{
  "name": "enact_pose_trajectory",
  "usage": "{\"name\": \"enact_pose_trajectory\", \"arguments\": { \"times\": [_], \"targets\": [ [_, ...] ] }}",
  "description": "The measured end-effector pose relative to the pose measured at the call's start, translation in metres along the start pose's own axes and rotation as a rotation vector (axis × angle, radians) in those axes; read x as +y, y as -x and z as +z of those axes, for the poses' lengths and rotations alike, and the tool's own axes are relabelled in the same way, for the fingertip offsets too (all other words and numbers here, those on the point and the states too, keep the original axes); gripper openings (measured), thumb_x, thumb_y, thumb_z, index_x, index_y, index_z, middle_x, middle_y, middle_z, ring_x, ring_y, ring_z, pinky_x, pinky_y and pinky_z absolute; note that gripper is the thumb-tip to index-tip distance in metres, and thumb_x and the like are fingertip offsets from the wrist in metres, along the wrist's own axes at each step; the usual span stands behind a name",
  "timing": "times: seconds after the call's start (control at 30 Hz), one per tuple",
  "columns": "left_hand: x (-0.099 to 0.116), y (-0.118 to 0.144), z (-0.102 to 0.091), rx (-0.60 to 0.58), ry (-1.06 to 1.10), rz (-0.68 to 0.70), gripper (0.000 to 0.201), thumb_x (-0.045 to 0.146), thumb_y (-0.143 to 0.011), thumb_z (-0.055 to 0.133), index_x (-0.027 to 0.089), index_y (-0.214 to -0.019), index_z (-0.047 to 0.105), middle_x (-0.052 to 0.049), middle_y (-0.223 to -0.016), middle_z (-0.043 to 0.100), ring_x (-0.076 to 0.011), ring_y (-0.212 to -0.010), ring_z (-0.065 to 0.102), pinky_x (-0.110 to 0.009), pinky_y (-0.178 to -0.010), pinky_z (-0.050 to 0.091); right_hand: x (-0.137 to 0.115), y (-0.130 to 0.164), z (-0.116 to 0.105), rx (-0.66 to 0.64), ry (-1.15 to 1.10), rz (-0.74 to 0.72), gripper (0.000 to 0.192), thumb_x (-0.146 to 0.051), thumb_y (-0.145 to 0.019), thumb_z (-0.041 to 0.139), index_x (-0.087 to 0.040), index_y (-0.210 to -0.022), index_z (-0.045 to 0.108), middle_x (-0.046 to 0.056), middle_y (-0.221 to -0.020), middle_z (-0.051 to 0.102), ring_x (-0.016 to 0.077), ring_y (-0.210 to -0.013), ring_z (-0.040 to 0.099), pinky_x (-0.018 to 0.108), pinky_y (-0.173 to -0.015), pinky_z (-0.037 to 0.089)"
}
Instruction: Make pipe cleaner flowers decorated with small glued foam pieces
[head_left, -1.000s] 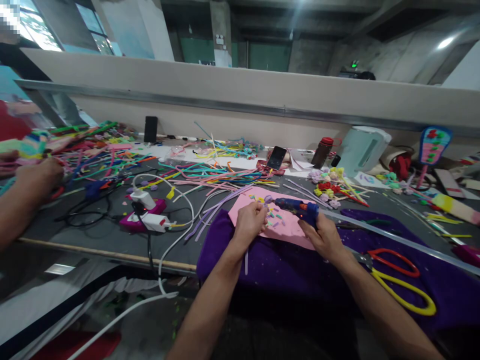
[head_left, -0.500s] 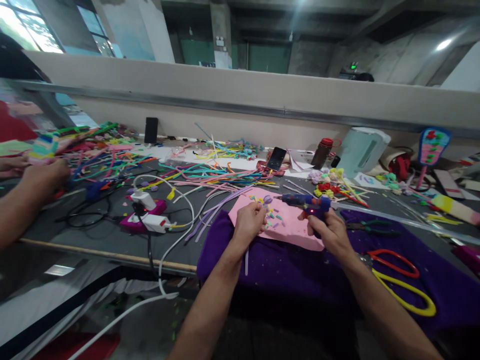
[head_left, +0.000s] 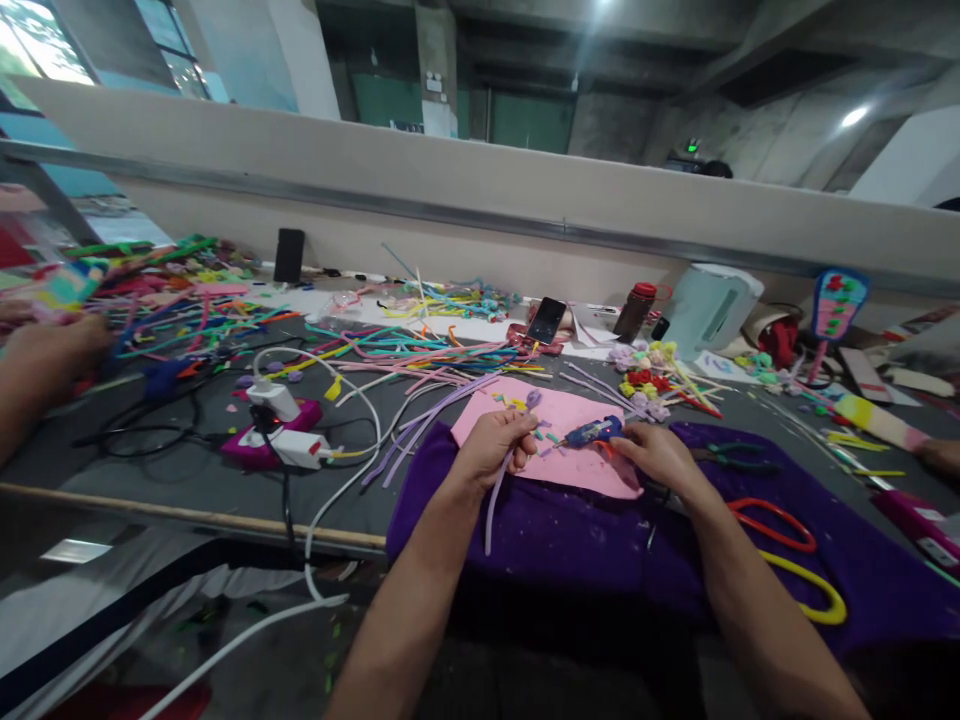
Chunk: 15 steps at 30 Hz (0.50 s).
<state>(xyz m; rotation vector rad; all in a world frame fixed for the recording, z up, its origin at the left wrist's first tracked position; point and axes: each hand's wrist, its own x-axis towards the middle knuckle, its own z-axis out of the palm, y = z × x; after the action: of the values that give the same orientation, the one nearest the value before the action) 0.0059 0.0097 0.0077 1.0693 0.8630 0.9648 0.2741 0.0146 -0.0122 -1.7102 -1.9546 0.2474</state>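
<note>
A blue glue gun (head_left: 592, 432), gripped in the right hand (head_left: 651, 455), points its nozzle toward a lilac pipe cleaner (head_left: 499, 485) pinched in the closed left hand (head_left: 491, 450), both over a pink foam sheet (head_left: 570, 420) on purple cloth (head_left: 562, 540) at the bench (head_left: 187, 480). Red-and-yellow scissors (head_left: 787, 555) lie to the right; another person's hand (head_left: 45, 350) works at far left.

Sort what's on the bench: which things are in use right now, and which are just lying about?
In use: left hand holding lilac strip; right hand holding blue glue gun; pink sheet.

Lying about: scissors, pliers, phone, bottle, power strip.
</note>
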Motion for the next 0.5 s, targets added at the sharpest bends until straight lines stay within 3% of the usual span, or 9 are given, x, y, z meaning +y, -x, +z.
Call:
{"name": "enact_pose_trajectory", "arguments": {
  "times": [0.07,0.13,0.27,0.37,0.5],
  "targets": [
    [0.0,0.0,0.001,-0.025,0.012,-0.021,0.032,0.039,-0.067,0.061,0.012,-0.055,0.049,0.004,-0.04,0.049,-0.0032,-0.027,0.038,-0.015,-0.027,0.024,-0.012,0.004,-0.003,0.145,0.105,-0.013,0.03,-0.046,-0.072,0.055,-0.018,-0.078,0.066,0.005,-0.071,0.063,0.0166,-0.062,0.056,0.024,-0.05,0.037],
    [0.0,0.0,0.003,-0.048,0.014,-0.035,0.031,0.039,-0.067,0.061,0.012,-0.055,0.05,0.003,-0.041,0.051,-0.0032,-0.027,0.038,-0.015,-0.027,0.023,-0.029,0.009,-0.005,0.215,-0.003,-0.099,0.027,-0.04,-0.076,0.054,-0.018,-0.086,0.065,0.006,-0.079,0.063,0.0168,-0.069,0.058,0.026,-0.056,0.042],
    [-0.002,-0.001,0.005,-0.081,-0.028,-0.057,0.032,0.04,-0.068,0.06,0.013,-0.056,0.05,0.002,-0.042,0.052,-0.0035,-0.027,0.039,-0.016,-0.027,0.022,-0.069,0.016,0.0,0.024,-0.487,-0.261,0.025,-0.035,-0.079,0.051,-0.016,-0.091,0.064,0.005,-0.077,0.064,0.0137,-0.063,0.057,0.025,-0.055,0.045],
    [-0.003,-0.001,0.007,-0.099,-0.066,-0.053,0.033,0.041,-0.069,0.06,0.013,-0.056,0.05,0.002,-0.041,0.051,-0.0036,-0.028,0.039,-0.015,-0.027,0.023,-0.086,0.016,0.009,0.003,-0.568,-0.328,0.019,-0.03,-0.076,0.057,-0.017,-0.088,0.065,0.004,-0.078,0.063,0.0131,-0.065,0.057,0.024,-0.056,0.045],
    [-0.003,0.0,0.008,-0.115,-0.076,-0.044,0.032,0.041,-0.069,0.06,0.013,-0.058,0.051,0.002,-0.045,0.055,-0.0038,-0.027,0.039,-0.015,-0.027,0.024,-0.09,0.014,0.017,0.01,-0.573,-0.358,0.014,-0.028,-0.076,0.057,-0.017,-0.082,0.065,0.003,-0.074,0.061,0.0126,-0.065,0.057,0.024,-0.056,0.045]
  ]
}}
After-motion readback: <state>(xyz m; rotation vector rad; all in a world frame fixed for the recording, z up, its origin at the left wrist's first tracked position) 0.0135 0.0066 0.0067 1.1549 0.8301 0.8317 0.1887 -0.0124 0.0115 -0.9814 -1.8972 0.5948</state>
